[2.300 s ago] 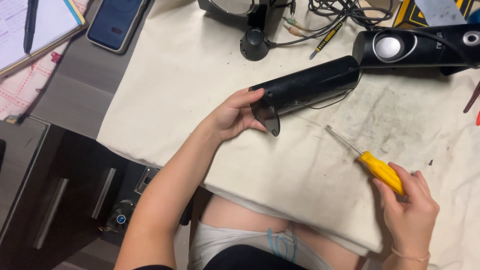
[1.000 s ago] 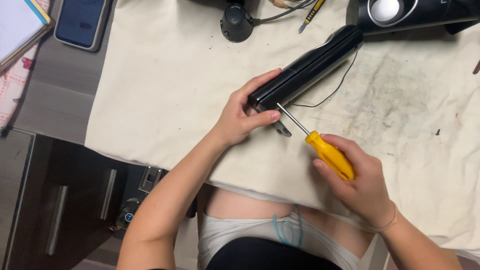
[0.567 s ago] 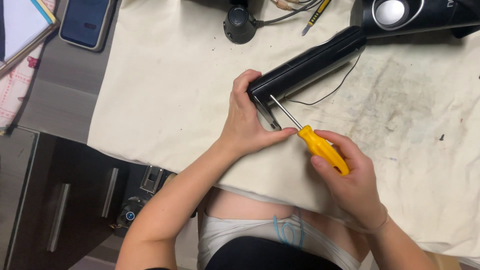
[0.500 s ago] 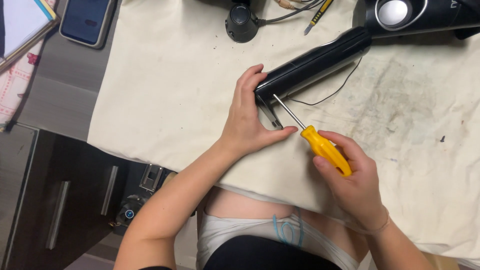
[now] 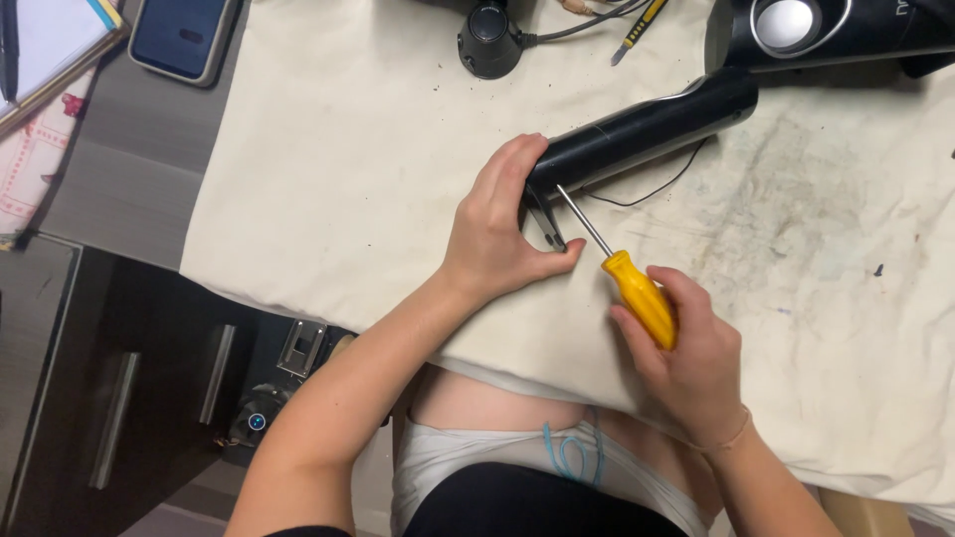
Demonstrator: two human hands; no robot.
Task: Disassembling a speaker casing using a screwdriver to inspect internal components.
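Now one black tube [image 5: 642,131] lies slantwise on the cream cloth [image 5: 328,179] that covers the surface, its near end low and its far end up toward the speaker [image 5: 826,30]. The left hand [image 5: 502,234] has its grip clamped round that near end, fingers over the top and thumb stretched out below, touching a small dark bracket [image 5: 545,221] that hangs from the tube. One screwdriver [image 5: 622,273] is in play: the right hand [image 5: 691,363] has its grip closed on the yellow handle, and the metal shaft runs up to the tube's near end, just beside the left thumb. Whether the tip sits in a screw cannot be told.

A thin black wire [image 5: 657,189] loops on the cloth right under the tube. Beyond the tube stand one round black knob [image 5: 487,38] with a cable, and one yellow-handled tool [image 5: 637,25] near the speaker. Well left of the tube, off the cloth, lie one phone [image 5: 184,40] and one notebook [image 5: 50,45]. Below the cloth's left edge is a dark drawer unit [image 5: 119,388] with two metal handles. The left hand hides the tube's end.
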